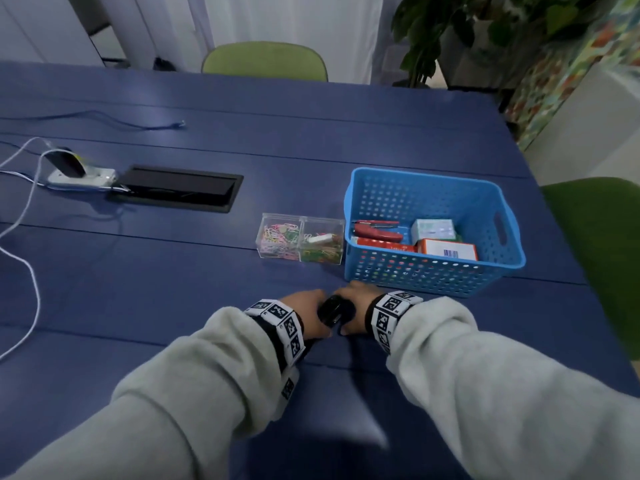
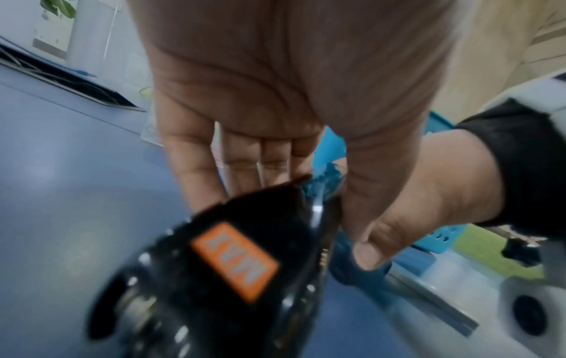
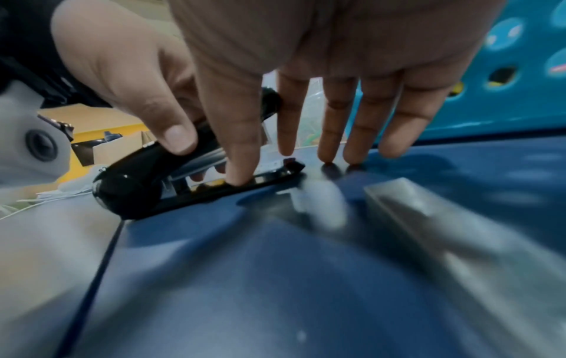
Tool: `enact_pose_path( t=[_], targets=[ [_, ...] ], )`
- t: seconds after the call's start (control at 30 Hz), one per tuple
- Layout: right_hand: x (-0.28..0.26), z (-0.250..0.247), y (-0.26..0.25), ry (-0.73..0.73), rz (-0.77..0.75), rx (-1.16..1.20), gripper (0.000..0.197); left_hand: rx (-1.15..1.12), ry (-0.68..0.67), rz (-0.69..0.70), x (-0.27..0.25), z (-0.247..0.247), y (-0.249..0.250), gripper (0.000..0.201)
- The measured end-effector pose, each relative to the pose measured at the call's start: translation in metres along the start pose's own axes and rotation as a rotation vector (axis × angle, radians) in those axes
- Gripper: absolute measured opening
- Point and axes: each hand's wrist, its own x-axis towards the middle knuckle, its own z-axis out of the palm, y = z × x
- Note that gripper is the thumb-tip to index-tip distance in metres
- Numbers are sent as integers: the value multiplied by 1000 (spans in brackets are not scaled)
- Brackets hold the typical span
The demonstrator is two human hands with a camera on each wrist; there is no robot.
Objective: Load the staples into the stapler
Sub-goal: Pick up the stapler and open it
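Note:
A black stapler (image 1: pixel 332 310) with an orange label (image 2: pixel 234 261) lies on the blue table near its front edge, between my two hands. My left hand (image 1: pixel 304 306) grips its top cover, thumb (image 3: pixel 179 138) on the near side, and the cover stands tilted up off the base (image 3: pixel 260 180). My right hand (image 1: pixel 358 303) has straight fingers (image 3: pixel 333 135); three fingertips touch the table and its thumb (image 3: pixel 239 157) presses down on the base. A grey metal strip (image 3: pixel 428 218), blurred and staple-like, lies on the table just right of the stapler (image 2: pixel 428 300).
A blue perforated basket (image 1: pixel 433 271) just beyond my right hand holds a red stapler (image 1: pixel 377 230) and small boxes (image 1: pixel 446 249). Two clear boxes of paper clips (image 1: pixel 301 240) stand to its left. A power strip (image 1: pixel 81 174), cable hatch (image 1: pixel 180 188) and white cables (image 1: pixel 31 271) lie far left.

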Motion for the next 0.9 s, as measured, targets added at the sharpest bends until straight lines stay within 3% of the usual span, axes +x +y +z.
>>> enact_pose_path(
  t=[0.17, 0.57, 0.77, 0.9],
  targets=[
    [8, 8, 1, -16, -28, -47, 45, -10, 26, 59, -5, -2, 4, 35],
    [-8, 8, 21, -6, -12, -41, 41, -268, 204, 130, -40, -20, -31, 24],
    [-9, 9, 19, -8, 0, -51, 39, -297, 281, 21, -50, -16, -82, 25],
    [-9, 9, 16, -7, 4, -56, 39, -178, 217, -80, -45, -9, -93, 30]
  ],
)
